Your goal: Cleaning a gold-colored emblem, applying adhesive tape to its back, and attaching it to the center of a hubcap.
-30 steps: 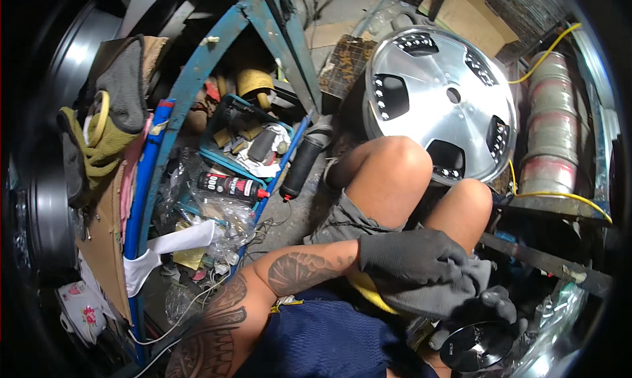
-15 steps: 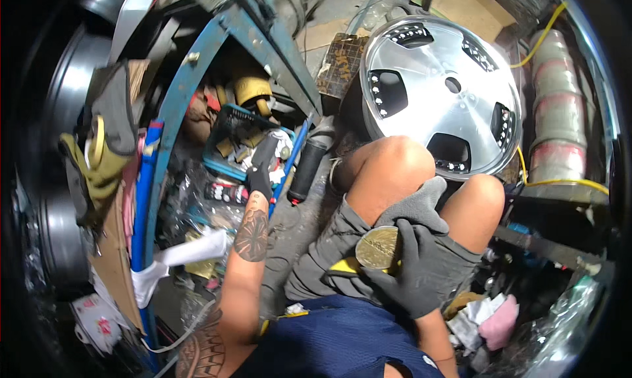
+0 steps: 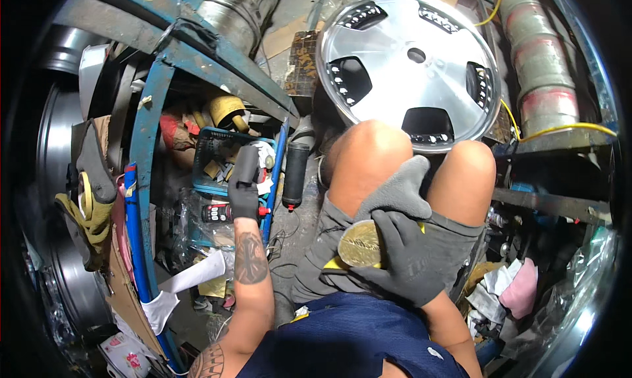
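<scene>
My right hand (image 3: 409,256), in a dark grey glove, grips a round gold-coloured tin (image 3: 361,243) over my lap. A grey cloth (image 3: 397,188) drapes across my thigh, just beyond those fingers. My left hand (image 3: 243,203), gloved too, reaches over the near side of a blue plastic basket (image 3: 209,187). Its fingers are closed around a dark grey block-like piece (image 3: 247,164), whose kind I cannot make out. Beside that hand lies a black bottle with a red cap (image 3: 217,213). Past my knees stands a polished five-opening wheel rim (image 3: 392,69).
Left of the basket rises a blue metal frame (image 3: 150,115), with a worn glove (image 3: 92,207) hanging further left. A black cylinder (image 3: 293,177) lies right of the basket. Rags (image 3: 500,289) are heaped by my right side. A yellow cable (image 3: 559,129) runs along the right.
The view has shifted, so the wheel rim sits higher and further left. My left hand has drawn back a little toward me. The tin stays in my right hand.
</scene>
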